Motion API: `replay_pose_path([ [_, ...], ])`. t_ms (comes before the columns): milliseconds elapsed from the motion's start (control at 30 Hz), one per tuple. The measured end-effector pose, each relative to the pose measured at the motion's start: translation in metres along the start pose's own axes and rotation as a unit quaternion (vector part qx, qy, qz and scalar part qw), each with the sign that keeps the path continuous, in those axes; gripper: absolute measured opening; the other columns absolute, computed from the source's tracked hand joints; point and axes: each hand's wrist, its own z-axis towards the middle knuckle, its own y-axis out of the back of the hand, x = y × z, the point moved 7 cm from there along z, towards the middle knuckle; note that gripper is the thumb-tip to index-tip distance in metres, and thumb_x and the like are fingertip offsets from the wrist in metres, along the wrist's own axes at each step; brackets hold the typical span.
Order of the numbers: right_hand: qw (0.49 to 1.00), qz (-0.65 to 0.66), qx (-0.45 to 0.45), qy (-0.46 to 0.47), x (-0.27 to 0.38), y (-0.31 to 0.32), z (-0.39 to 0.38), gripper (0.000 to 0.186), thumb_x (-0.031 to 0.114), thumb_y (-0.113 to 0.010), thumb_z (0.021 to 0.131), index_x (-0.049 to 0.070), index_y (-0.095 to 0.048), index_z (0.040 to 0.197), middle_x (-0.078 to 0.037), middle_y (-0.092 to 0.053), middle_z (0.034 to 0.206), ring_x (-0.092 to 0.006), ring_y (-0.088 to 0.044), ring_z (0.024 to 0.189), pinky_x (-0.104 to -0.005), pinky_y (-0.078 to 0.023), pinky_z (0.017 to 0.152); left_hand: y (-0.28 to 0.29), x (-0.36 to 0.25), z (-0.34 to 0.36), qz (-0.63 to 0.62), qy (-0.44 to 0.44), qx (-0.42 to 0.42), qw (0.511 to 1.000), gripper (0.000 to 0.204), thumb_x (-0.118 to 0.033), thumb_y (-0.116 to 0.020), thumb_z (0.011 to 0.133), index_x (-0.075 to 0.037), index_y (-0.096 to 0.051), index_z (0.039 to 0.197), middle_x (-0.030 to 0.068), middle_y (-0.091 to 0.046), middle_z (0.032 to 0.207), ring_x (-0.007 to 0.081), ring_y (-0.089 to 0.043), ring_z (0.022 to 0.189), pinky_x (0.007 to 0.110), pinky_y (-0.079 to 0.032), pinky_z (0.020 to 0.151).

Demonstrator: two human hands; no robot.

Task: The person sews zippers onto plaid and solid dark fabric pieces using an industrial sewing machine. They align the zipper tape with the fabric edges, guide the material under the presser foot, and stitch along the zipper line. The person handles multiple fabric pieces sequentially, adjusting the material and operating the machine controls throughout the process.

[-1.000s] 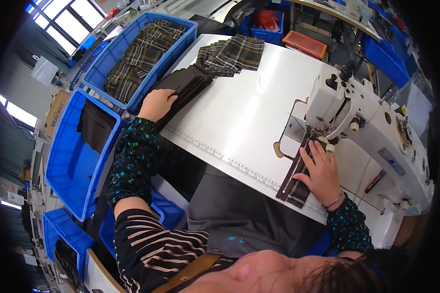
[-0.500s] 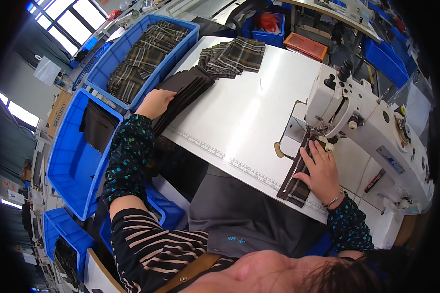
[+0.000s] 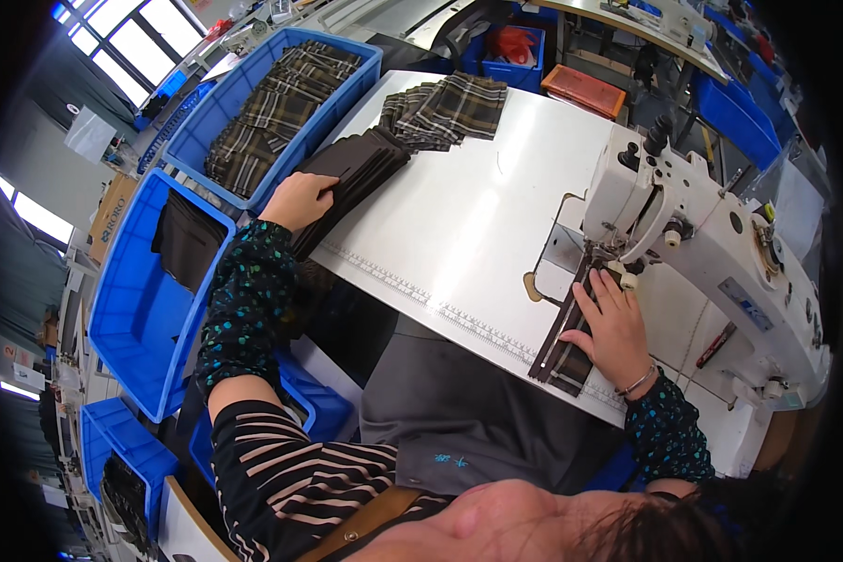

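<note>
My left hand [image 3: 297, 201] grips the near part of a stack of dark brown fabric pieces [image 3: 360, 167] at the left edge of the white sewing table [image 3: 478, 215]. My right hand [image 3: 607, 323] lies with fingers spread on a narrow dark and plaid fabric piece [image 3: 557, 361] under the presser area of a white sewing machine [image 3: 712, 253]. Several plaid fabric pieces [image 3: 450, 108] lie loosely piled at the table's far left corner. A ruler strip [image 3: 421, 295] runs along the table's front edge.
Blue bins stand at the left: one full of plaid pieces [image 3: 276, 103], one with dark pieces [image 3: 136, 309], others lower down [image 3: 131, 421]. An orange tray [image 3: 585, 86], a blue bin with red material [image 3: 510, 51] and other workstations [image 3: 628, 19] stand behind. A red-handled tool [image 3: 717, 347] lies beside the machine.
My left hand has shifted slightly leftward over the dark stack since a second ago. My right hand stays nearly still on the fabric at the machine.
</note>
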Motion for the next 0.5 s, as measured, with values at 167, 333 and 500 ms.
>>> replay_pose_path([
  [167,1.000,0.003,0.002,0.001,0.000,-0.001,0.001,0.079,0.054,-0.077,0.085,0.003,-0.062,0.142,-0.027,-0.056,0.149,-0.0413,-0.051,0.142,-0.0549,-0.038,0.115,-0.001,0.008,0.002,-0.001,-0.015,0.020,1.000,0.037,-0.015,-0.059,0.089,-0.003,-0.077,0.120,0.0227,-0.076,0.105,0.0418,-0.072,0.097,0.049,-0.056,0.093],
  [333,1.000,0.001,0.000,-0.003,0.001,-0.001,0.000,0.079,0.054,-0.078,0.084,0.003,-0.062,0.142,-0.027,-0.056,0.149,-0.0407,-0.051,0.142,-0.0549,-0.038,0.115,0.002,0.005,0.004,0.000,-0.001,0.028,1.000,0.038,-0.015,-0.060,0.089,-0.003,-0.077,0.121,0.0222,-0.076,0.104,0.0423,-0.072,0.097,0.049,-0.056,0.092],
  [500,1.000,-0.007,-0.004,-0.006,0.004,0.002,0.001,0.077,0.052,-0.079,0.082,0.003,-0.063,0.140,-0.026,-0.057,0.147,-0.0389,-0.049,0.143,-0.0575,-0.034,0.120,-0.004,0.009,0.000,0.224,-0.045,-0.045,0.973,0.019,-0.015,-0.063,0.090,-0.004,-0.076,0.097,0.0167,-0.075,0.086,0.0353,-0.074,0.087,0.046,-0.060,0.074],
])
